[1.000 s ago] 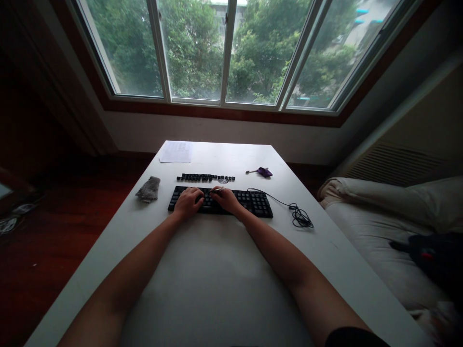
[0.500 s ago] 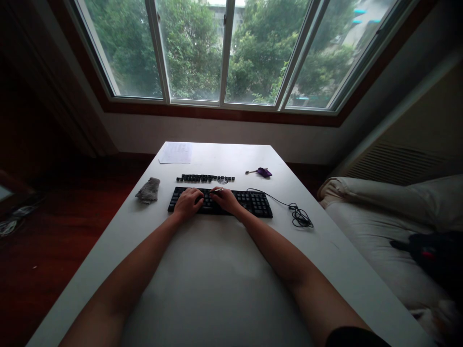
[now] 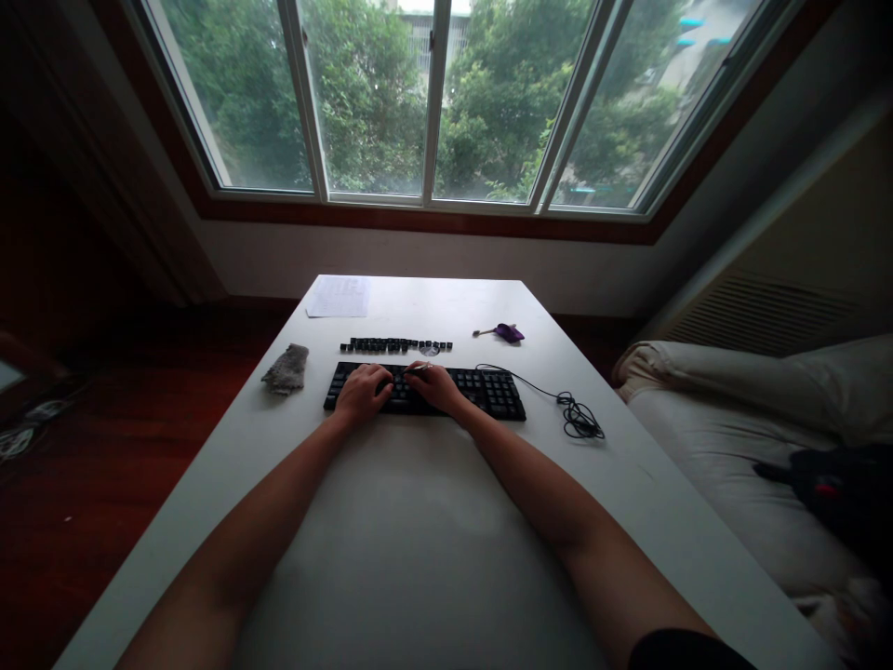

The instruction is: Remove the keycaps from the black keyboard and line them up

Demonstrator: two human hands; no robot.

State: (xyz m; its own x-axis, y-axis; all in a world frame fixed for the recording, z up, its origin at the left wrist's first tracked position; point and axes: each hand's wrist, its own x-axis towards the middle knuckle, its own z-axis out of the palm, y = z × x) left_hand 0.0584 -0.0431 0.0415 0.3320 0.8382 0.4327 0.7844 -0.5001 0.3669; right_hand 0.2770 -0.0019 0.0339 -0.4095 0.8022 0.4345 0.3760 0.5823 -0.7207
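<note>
A black keyboard lies across the white table, with both hands on it. On its left part rests my left hand, fingers over the keys and thumb apart from them; I see nothing held in it. My right hand is closed over the middle of the keyboard, its fingertips pinching a small slim tool with a light shine. The tool's lower end and the keys beneath the hand are hidden. Just behind the keyboard, several loose black keycaps stand in rows.
A grey cloth lies left of the keyboard. Behind are a printed paper and a purple object beside a small brush-like stick. The coiled black cable lies right. A clear round piece touches the keycap rows.
</note>
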